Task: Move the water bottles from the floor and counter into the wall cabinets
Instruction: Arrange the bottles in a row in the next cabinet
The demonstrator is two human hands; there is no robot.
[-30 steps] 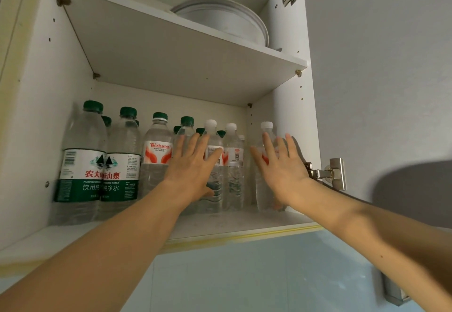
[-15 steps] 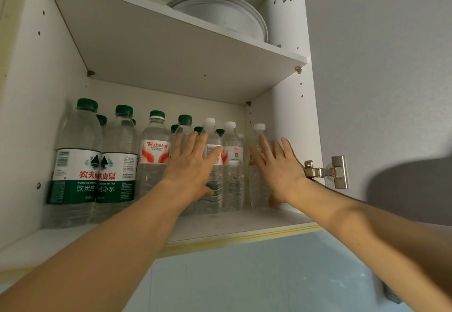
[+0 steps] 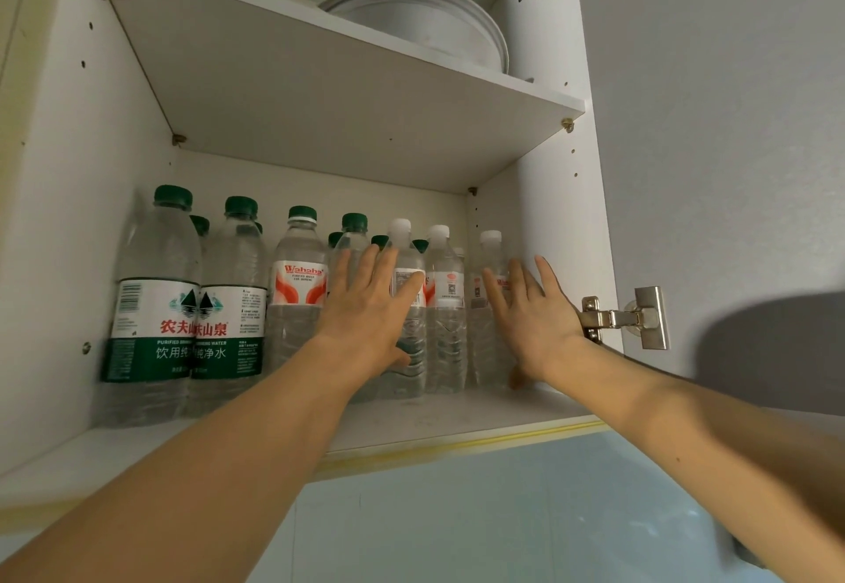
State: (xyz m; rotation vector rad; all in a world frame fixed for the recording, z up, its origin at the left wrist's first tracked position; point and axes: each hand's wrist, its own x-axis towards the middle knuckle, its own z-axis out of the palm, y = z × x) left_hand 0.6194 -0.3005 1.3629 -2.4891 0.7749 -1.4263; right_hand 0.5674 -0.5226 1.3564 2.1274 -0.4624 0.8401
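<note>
White laminate forms the open wall cabinet [image 3: 548,216], whose lower shelf [image 3: 457,418] serves as the landmark. Upright water bottles stand along the back of this shelf: two large green-capped, green-labelled bottles [image 3: 151,308] at its left end, a red-labelled Wahaha bottle [image 3: 297,294] just right of them, then white-capped bottles [image 3: 446,308] toward its right end, with more green caps visible behind. The left hand [image 3: 370,312] lies with straight, spread fingers flat against the bottles at mid-shelf, grasping nothing. The right hand [image 3: 532,317] lies likewise flat, fingers straight, against the rightmost white-capped bottle [image 3: 489,289], which stands near the cabinet's right wall. A bare strip of shelf runs between the bottle row and the yellow-trimmed front edge [image 3: 457,450]. Above the lower shelf, an upper shelf [image 3: 343,116] carries a white round dish [image 3: 420,24]. A metal hinge [image 3: 626,319] sits at the right wall's edge.
</note>
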